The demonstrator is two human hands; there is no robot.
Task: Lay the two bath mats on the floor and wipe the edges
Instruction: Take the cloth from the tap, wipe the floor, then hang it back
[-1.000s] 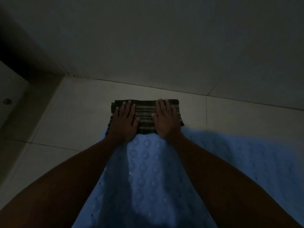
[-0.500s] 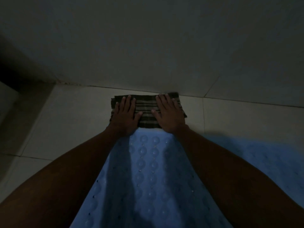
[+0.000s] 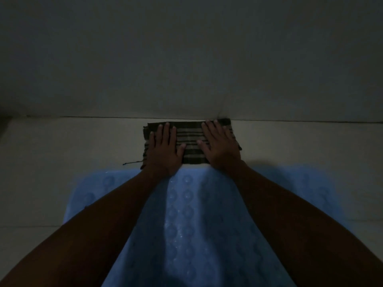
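1. While dim light covers the room, a person's left hand [image 3: 163, 150] and right hand [image 3: 219, 146] lie flat, palms down, on a folded striped cloth [image 3: 189, 141].
2. Neither hand grips anything: fingers are stretched out and slightly spread, and both press on the cloth's top, the thumbs turned toward each other with a gap of cloth between them.
3. The cloth lies on the pale floor [image 3: 72, 146], its far edge close to the line where the floor meets the wall [image 3: 186, 59].
4. A loose thread [image 3: 132, 162] trails from the cloth's near left corner out to the left.
5. Just near of the cloth, a blue mat [image 3: 186, 214] lies spread on the floor, its far edge touching or almost touching the cloth's near edge; which, the darkness hides.
6. Round raised dimples dot the mat's surface in rows.
7. Both bare forearms reach over the mat from the near corners, covering much of it.
8. Only one mat can be made out.
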